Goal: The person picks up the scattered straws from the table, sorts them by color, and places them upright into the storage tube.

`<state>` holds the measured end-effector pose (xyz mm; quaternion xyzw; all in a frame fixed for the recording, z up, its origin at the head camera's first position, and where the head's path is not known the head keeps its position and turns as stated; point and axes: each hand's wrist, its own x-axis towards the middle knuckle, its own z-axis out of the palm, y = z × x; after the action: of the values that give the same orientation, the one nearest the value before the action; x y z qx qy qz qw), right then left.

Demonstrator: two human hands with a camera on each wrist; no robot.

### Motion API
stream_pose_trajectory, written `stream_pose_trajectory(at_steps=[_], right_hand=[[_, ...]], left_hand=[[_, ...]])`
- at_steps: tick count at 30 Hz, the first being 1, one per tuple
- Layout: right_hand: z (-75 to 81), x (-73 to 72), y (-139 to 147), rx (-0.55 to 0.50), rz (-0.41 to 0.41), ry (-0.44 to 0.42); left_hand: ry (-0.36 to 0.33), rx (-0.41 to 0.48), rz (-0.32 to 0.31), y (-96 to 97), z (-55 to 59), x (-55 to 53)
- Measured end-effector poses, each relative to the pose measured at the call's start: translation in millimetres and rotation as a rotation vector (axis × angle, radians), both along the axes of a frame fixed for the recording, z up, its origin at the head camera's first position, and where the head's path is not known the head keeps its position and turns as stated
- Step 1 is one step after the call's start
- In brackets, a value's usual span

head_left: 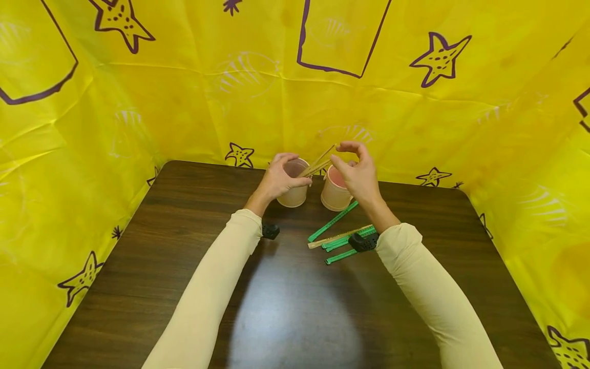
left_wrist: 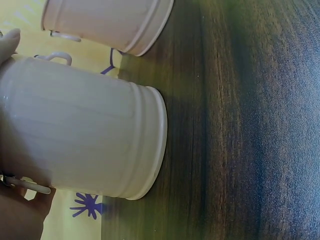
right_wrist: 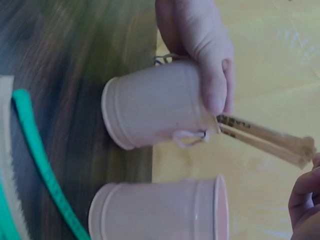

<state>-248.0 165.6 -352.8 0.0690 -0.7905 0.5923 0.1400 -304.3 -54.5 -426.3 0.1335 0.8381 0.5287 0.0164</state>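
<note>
My left hand (head_left: 277,179) grips the left pale pink bucket (head_left: 292,198) around its rim, thumb and fingers on opposite sides. Out of this bucket's mouth slant beige zippers (right_wrist: 265,137), their lower ends hidden inside. By their upper ends is my right hand (head_left: 362,177), its thumb and forefinger bent with a small gap between the tips. A second pale pink bucket (head_left: 335,198) stands upright just beneath that hand. Nearer the person, several green zippers (head_left: 333,223) and a beige zipper (head_left: 328,241) lie on the table, partly covered by the right wrist.
The dark wooden table (head_left: 175,256) meets a yellow cloth wall (head_left: 184,113) printed with starfish, close behind both buckets. Similar cloth hangs at the left and right. Each bucket has small handle loops (right_wrist: 187,137) at its rim.
</note>
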Motion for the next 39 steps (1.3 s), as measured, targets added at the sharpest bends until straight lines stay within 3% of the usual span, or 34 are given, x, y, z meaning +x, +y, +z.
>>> stream_pose_trajectory(at_steps=[4, 9, 15, 23, 31, 39], right_hand=[[-2.0, 14.4, 16, 0.102, 0.011, -0.015], [-8.7, 31.7, 37, 0.353, 0.050, 0.020], [-31.5, 47.6, 58, 0.591, 0.196, 0.044], [-73.2, 55.5, 71, 0.757, 0.332, -0.141], [-99.9, 59.2, 66, 0.780, 0.383, -0.146], [-107.9, 66.2, 63, 0.815, 0.402, -0.148]], left_hand=[[-0.006, -0.004, -0.005, 0.5, 0.0, 0.3], [-0.003, -0.004, 0.000, 0.3, -0.2, -0.2], [0.009, -0.002, 0.005, -0.2, 1.5, -1.9], [0.010, -0.004, 0.003, 0.7, -0.1, -2.4], [0.007, -0.004, 0.011, -0.2, -1.5, -1.4], [-0.006, -0.007, 0.006, 0.8, 0.8, -1.2]])
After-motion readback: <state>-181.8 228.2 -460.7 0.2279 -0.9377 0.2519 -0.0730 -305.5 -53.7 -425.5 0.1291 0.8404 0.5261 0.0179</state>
